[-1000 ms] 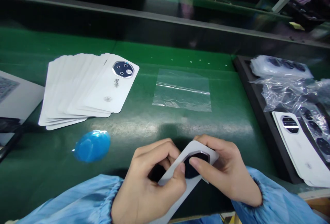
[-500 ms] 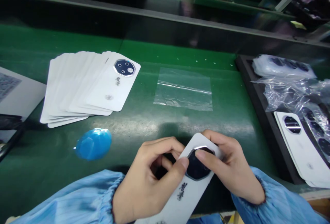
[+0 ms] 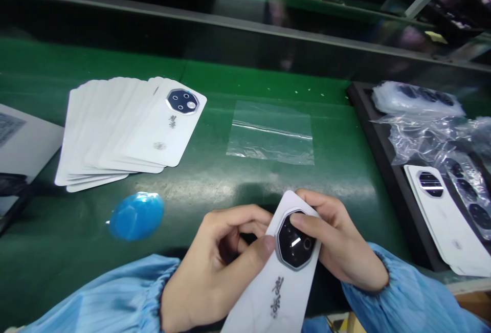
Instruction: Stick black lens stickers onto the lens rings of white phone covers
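Observation:
Between both hands is a white phone back cover (image 3: 286,294) with a dark, silver-rimmed camera lens plate (image 3: 289,251) and black lettering. My left hand (image 3: 218,266) pinches the cover's left edge, its thumb beside the silver rim. My right hand (image 3: 337,241) grips the upper right edge, and its thumb presses on the top of the lens plate. The fingers behind the cover are hidden. On the bench to the left, a round blue film (image 3: 136,216) lies flat near my left sleeve. Farther back, a fanned stack of white back covers (image 3: 153,128) shows one finished with camera rings.
A clear plastic bag (image 3: 270,133) lies mid-bench. At right, a black foam tray (image 3: 387,179) bears plastic-wrapped lens plates (image 3: 468,190) and several white covers (image 3: 447,225). A white box or sheet with a label (image 3: 26,143) sits at the left edge. A dark raised ledge runs along the back.
The held cover has turned more upright and tilted, so its lens plate now shows a bright reflection and a ring. Both hands stay on it; the view has shifted slightly.

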